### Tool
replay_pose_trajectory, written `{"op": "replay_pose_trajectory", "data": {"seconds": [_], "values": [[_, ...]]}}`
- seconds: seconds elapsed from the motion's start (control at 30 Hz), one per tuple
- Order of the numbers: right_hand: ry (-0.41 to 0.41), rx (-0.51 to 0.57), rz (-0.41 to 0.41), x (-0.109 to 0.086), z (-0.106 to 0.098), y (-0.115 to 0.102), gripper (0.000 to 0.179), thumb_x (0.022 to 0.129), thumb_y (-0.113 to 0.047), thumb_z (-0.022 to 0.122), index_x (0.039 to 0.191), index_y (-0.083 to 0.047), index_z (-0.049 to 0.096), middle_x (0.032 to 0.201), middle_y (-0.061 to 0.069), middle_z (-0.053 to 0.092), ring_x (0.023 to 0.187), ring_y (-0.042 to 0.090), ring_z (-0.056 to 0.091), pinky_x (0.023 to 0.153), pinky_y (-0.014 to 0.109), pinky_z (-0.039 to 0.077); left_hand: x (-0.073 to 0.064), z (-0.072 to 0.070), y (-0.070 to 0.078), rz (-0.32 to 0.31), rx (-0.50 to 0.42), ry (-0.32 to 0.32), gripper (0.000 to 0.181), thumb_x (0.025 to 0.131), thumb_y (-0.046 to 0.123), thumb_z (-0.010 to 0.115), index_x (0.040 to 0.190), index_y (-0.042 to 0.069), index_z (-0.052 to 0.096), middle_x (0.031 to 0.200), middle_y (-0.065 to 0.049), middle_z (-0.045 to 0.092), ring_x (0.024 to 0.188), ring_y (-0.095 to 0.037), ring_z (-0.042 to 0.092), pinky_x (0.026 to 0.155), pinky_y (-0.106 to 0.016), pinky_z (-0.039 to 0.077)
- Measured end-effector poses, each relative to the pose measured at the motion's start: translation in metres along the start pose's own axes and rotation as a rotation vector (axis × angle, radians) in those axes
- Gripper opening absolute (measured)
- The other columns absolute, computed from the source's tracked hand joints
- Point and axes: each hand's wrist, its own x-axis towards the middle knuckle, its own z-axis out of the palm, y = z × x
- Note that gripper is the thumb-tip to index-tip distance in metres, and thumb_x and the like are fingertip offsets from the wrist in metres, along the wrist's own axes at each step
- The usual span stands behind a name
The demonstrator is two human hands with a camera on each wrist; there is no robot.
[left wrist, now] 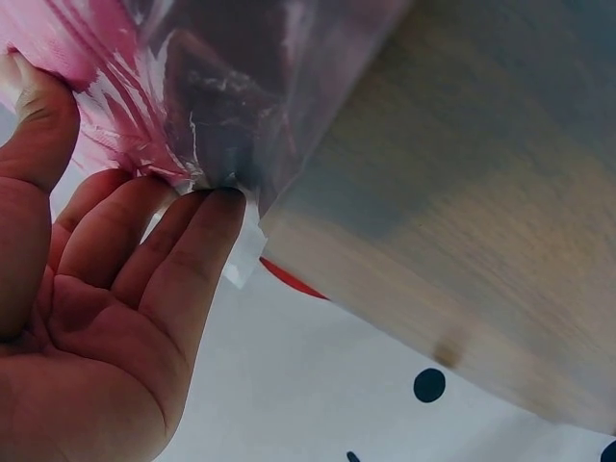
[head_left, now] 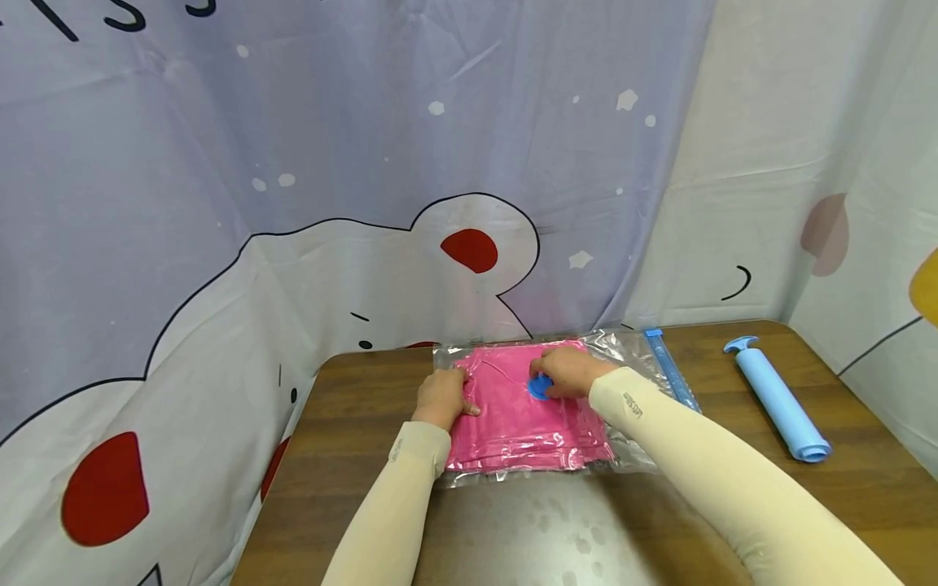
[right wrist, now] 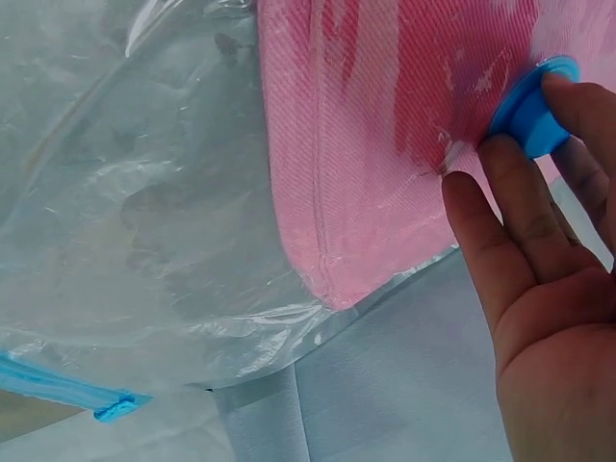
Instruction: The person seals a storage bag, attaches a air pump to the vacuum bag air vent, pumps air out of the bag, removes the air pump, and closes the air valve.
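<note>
A clear plastic vacuum storage bag (head_left: 630, 350) with folded pink fabric (head_left: 506, 407) inside lies flat on the table. At its left edge, my left hand (head_left: 442, 399) rests with the thumb over the pink part. In the left wrist view the fingers (left wrist: 207, 241) of this hand reach the bag's edge, fairly straight. My right hand (head_left: 575, 373) pinches a round blue valve cap (right wrist: 534, 115) between thumb and fingers, right over the pink fabric. Part of the cap is hidden behind the fingers in the head view.
A light blue hand pump (head_left: 780, 399) with a T-shaped handle lies on the wooden table (head_left: 366, 456) to the right. The bag's blue zip strip (head_left: 670, 366) runs along its right end. A printed curtain (head_left: 366, 146) hangs behind the table and at both sides.
</note>
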Motion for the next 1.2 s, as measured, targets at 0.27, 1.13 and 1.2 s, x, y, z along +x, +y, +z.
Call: {"op": "replay_pose_trajectory", "data": {"seconds": [0.27,1.13,1.2], "values": [[-0.025,0.023,0.031,0.004,0.0,0.001,0.038,0.094,-0.021,0.092,0.127,-0.01,0.077,0.111,0.012,0.081,0.096,0.024,0.075,0.095,0.046,0.067,-0.023,-0.033,0.019,-0.008,-0.056,-0.05,0.072,0.077,0.043,0.102,0.137,0.009,0.079,0.12,-0.015,0.084,0.104,-0.036,0.078,0.095,-0.057,0.068],[-0.024,0.02,0.027,0.009,-0.001,0.003,0.041,0.087,-0.019,0.092,0.124,-0.014,0.075,0.105,0.009,0.079,0.09,0.023,0.072,0.088,0.043,0.065,-0.046,-0.059,0.037,-0.04,-0.065,-0.049,0.066,0.082,0.038,0.099,0.138,0.01,0.079,0.123,-0.014,0.084,0.106,-0.032,0.077,0.102,-0.053,0.068],[-0.016,0.013,0.012,0.009,-0.001,0.004,0.036,0.087,-0.017,0.092,0.119,-0.014,0.077,0.102,0.008,0.078,0.088,0.022,0.071,0.086,0.041,0.064,-0.046,-0.058,0.037,-0.038,-0.067,-0.05,0.066,0.082,0.039,0.098,0.139,0.009,0.079,0.123,-0.014,0.084,0.105,-0.032,0.077,0.101,-0.053,0.068]]}}
